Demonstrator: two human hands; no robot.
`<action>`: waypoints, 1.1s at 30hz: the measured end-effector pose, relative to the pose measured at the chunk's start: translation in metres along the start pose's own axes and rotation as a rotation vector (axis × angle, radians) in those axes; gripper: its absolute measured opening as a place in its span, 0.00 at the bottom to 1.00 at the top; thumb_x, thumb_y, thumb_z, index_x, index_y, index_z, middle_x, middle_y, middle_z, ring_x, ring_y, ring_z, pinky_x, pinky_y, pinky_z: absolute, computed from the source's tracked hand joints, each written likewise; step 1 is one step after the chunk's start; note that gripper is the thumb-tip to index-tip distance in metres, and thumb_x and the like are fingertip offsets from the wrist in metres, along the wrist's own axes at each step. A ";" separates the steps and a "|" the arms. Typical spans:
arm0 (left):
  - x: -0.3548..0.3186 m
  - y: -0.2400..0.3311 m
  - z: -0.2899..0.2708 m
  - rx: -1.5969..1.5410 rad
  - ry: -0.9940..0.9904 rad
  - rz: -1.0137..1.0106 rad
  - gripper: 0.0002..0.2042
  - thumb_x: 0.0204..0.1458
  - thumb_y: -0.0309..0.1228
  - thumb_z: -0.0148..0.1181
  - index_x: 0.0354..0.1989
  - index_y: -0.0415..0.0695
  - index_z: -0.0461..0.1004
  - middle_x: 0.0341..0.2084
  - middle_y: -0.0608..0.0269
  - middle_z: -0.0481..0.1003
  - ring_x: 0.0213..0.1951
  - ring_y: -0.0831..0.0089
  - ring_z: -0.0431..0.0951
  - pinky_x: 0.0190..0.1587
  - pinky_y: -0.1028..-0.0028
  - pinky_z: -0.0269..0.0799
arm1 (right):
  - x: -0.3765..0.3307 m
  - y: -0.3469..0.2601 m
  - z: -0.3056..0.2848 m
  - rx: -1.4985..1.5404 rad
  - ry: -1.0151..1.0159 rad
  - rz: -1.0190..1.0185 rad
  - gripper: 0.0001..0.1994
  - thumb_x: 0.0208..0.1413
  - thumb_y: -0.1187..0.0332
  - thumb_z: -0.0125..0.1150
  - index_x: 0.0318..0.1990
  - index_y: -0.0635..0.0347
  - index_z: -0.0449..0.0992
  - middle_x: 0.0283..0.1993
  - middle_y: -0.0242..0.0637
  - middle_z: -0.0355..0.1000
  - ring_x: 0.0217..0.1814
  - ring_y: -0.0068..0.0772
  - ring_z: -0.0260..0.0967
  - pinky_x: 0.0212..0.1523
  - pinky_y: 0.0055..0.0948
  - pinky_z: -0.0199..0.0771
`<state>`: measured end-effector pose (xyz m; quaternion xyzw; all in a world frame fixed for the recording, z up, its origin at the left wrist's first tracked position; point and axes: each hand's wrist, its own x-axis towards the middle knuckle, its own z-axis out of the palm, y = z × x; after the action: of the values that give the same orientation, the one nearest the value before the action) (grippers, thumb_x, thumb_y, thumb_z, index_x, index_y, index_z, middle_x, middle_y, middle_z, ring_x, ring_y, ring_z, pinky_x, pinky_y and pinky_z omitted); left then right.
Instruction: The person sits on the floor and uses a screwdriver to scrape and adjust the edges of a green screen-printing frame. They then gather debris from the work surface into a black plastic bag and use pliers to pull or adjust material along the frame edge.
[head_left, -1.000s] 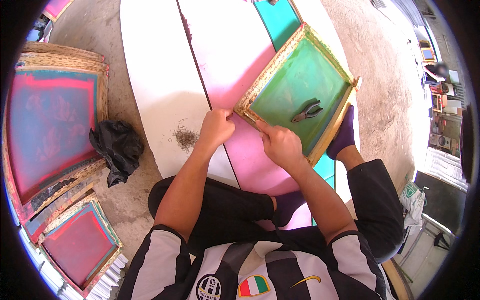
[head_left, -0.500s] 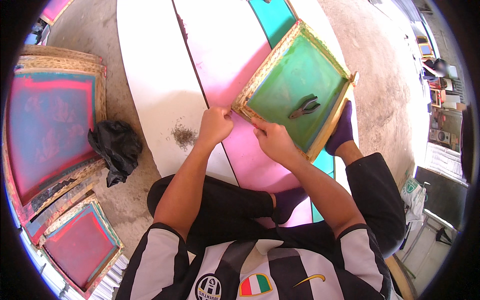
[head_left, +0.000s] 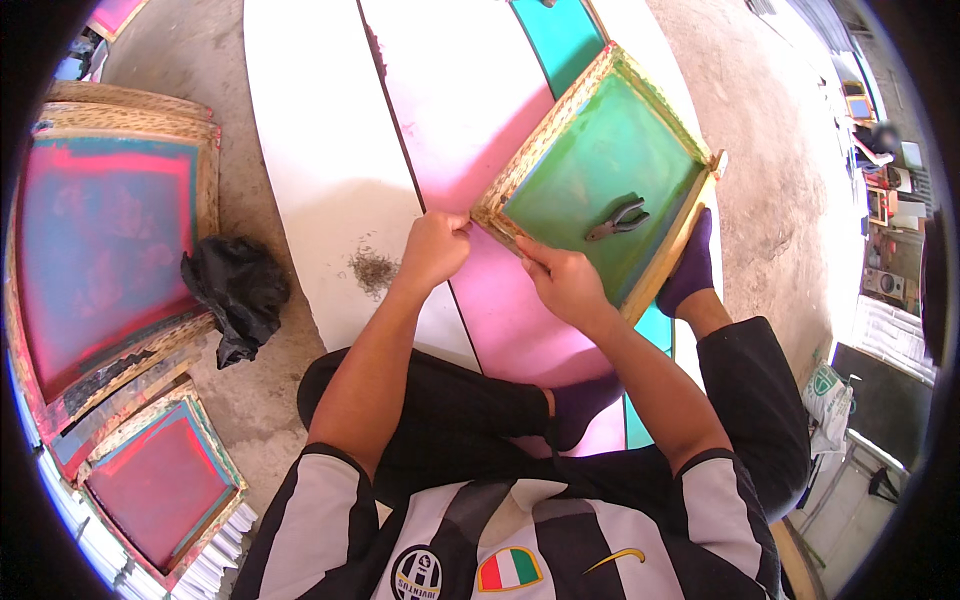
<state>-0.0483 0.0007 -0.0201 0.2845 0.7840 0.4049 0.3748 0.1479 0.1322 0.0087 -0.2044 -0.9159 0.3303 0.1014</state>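
Observation:
A wooden screen-printing frame (head_left: 545,133) with green-stained mesh lies tilted on the pink and white panels, its left corner toward my hands. My right hand (head_left: 567,284) is closed on the frame's near rail, with thumb and index finger along the wood. My left hand (head_left: 434,248) is closed in a pinch just beside the left corner; what its fingertips hold is too small to make out. A pair of pliers (head_left: 619,217) with dark handles rests on the mesh. A heap of small thin bits, perhaps staples (head_left: 373,271), lies left of my left hand on the white panel (head_left: 320,210).
More screen frames with pink and blue mesh (head_left: 110,250) stack at the left, with a crumpled black plastic bag (head_left: 237,290) against them. My socked foot (head_left: 688,262) is by the frame's right rail. A white sack (head_left: 828,395) stands at the far right.
The view has shifted slightly, so the frame and panels sit a little farther right. Both hands stay near the same corner, with the right hand's fingers slightly changed on the rail.

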 end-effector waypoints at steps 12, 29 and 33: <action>0.001 -0.001 -0.003 0.010 -0.015 -0.039 0.18 0.50 0.21 0.54 0.48 0.38 0.83 0.37 0.43 0.84 0.40 0.59 0.86 0.46 0.66 0.77 | 0.021 -0.012 -0.030 0.800 -0.332 0.995 0.19 0.63 0.64 0.64 0.61 0.52 0.80 0.37 0.52 0.81 0.33 0.46 0.83 0.34 0.42 0.80; 0.001 0.000 0.002 0.043 0.013 -0.024 0.17 0.52 0.21 0.53 0.49 0.37 0.82 0.39 0.43 0.84 0.41 0.56 0.86 0.48 0.66 0.77 | 0.000 -0.027 -0.020 -0.105 -0.101 0.229 0.15 0.60 0.66 0.63 0.55 0.48 0.83 0.33 0.51 0.79 0.36 0.57 0.79 0.38 0.53 0.80; 0.002 -0.005 0.004 0.062 0.034 -0.002 0.16 0.52 0.20 0.54 0.48 0.37 0.82 0.38 0.42 0.83 0.41 0.55 0.86 0.47 0.66 0.77 | 0.004 -0.033 -0.023 -0.157 -0.145 0.263 0.15 0.60 0.65 0.63 0.55 0.49 0.83 0.35 0.52 0.80 0.37 0.57 0.80 0.39 0.53 0.80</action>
<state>-0.0467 0.0012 -0.0267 0.2882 0.8026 0.3849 0.3529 0.1415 0.1233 0.0476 -0.3054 -0.9092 0.2818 -0.0252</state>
